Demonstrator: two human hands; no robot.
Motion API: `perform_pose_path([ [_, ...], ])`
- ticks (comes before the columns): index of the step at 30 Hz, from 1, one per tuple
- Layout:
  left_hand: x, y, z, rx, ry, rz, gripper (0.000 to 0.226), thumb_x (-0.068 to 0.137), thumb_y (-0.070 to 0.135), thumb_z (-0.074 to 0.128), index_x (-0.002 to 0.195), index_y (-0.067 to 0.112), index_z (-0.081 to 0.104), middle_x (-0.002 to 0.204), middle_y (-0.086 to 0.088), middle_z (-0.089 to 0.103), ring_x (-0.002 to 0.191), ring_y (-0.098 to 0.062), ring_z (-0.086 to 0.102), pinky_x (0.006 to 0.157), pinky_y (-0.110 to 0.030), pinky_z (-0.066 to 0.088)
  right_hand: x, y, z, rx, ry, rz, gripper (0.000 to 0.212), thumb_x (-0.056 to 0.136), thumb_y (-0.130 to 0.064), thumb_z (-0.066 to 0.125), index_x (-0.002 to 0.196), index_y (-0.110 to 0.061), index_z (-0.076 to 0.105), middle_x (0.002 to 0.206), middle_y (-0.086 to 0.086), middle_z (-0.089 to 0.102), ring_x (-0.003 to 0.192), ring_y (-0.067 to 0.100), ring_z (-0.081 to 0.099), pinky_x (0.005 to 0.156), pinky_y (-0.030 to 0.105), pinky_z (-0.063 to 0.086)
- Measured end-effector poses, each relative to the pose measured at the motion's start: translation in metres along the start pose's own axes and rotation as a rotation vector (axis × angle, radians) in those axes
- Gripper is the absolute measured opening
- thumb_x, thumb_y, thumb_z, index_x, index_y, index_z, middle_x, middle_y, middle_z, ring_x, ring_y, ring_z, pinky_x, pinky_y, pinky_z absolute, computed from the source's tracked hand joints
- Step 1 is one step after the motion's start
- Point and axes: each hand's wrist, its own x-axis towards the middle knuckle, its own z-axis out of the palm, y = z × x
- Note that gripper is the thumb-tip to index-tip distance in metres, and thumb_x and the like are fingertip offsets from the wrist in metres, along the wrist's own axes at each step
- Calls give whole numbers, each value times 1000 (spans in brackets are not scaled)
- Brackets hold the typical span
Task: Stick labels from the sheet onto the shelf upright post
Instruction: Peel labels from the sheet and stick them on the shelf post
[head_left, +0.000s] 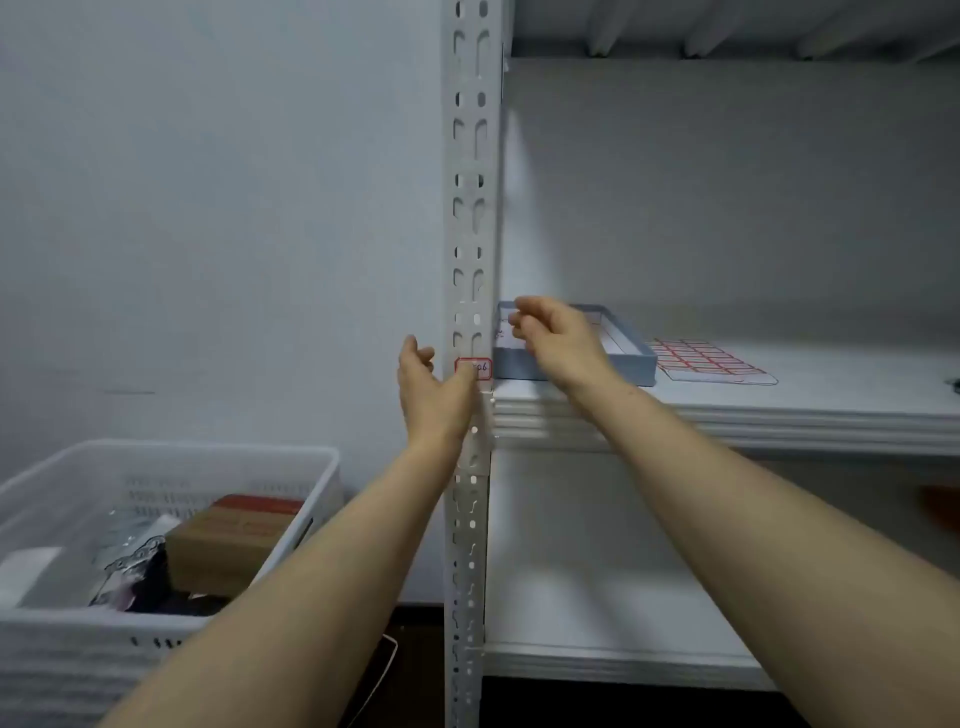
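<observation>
Red-bordered label (handwriting blurred) sticks to the shelf upright post at shelf level, pressed by the thumb of the left hand, fingers relaxed. Right hand hovers beside the post, loosely curled, holding nothing; label sheet lies on the shelf.

Upright post: matt white perforated metal. Label and label sheet: paper. Basket: white slotted plastic.
</observation>
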Motion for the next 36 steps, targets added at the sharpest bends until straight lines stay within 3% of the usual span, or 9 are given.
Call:
perform_pose_path([
  [3, 6, -5, 2, -92, -111, -36, 77, 83, 16, 67, 148, 13, 26, 121, 2, 53, 109, -13, 54, 94, -26, 42, 11, -4, 9, 56, -34, -6, 39, 98, -13, 42, 137, -7, 43, 137, 7, 52, 125, 18, 50, 110, 37, 37],
  [6, 9, -10, 5, -102, -142, 24, 43, 80, 20, 69, 121, 13, 57, 102, 0, 65, 89, -12, 61, 82, -27, 51, 17, -7, 18, 148, -121, -21, 32, 98, -11, 42, 128, -8, 52, 121, 3, 62, 112, 16, 59, 99, 31, 47],
  [8, 11, -11, 5, -120, -135, 53, 24, 82, 17, 67, 106, 14, 62, 90, 0, 66, 76, -9, 60, 71, -21, 50, 19, -7, 22, 195, -147, -29, 27, 98, -11, 44, 122, -10, 56, 108, 1, 65, 99, 13, 64, 89, 26, 52],
  [11, 11, -13, 6, -130, -143, 58, 12, 84, 16, 66, 95, 18, 60, 81, 2, 61, 67, -5, 55, 61, -13, 47, 23, -5, 22, 231, -140, -46, 24, 96, -11, 49, 118, -9, 59, 101, -1, 67, 93, 13, 65, 86, 28, 54],
  [15, 9, -14, 11, -142, -121, 33, 20, 86, 16, 61, 106, 19, 58, 84, 7, 61, 72, -3, 55, 63, -11, 48, 24, -5, 18, 207, -163, -55, 24, 95, -10, 50, 117, -7, 60, 92, -4, 66, 85, 9, 64, 84, 26, 54],
  [20, 7, -16, 17, -130, -77, 63, 26, 86, 12, 57, 112, 17, 57, 93, 3, 64, 80, -7, 58, 77, -21, 49, 20, -3, 21, 195, -134, -85, 26, 95, -10, 52, 118, -6, 60, 99, 0, 66, 93, 14, 63, 91, 31, 52],
  [25, 9, -17, 21, -147, -46, 97, 19, 87, 9, 54, 104, 15, 55, 85, 4, 60, 72, -5, 54, 67, -13, 46, 18, -1, 24, 207, -91, -110, 24, 94, -9, 52, 116, -3, 61, 100, 3, 66, 101, 24, 64, 93, 37, 51],
  [36, 10, -19, 21, -206, -36, 38, 15, 88, 14, 57, 103, 15, 56, 86, 0, 59, 72, -8, 54, 60, -9, 45, 17, 2, 25, 259, -83, -126, 23, 93, -7, 52, 114, -2, 61, 97, 2, 65, 90, 12, 62, 85, 24, 52],
])
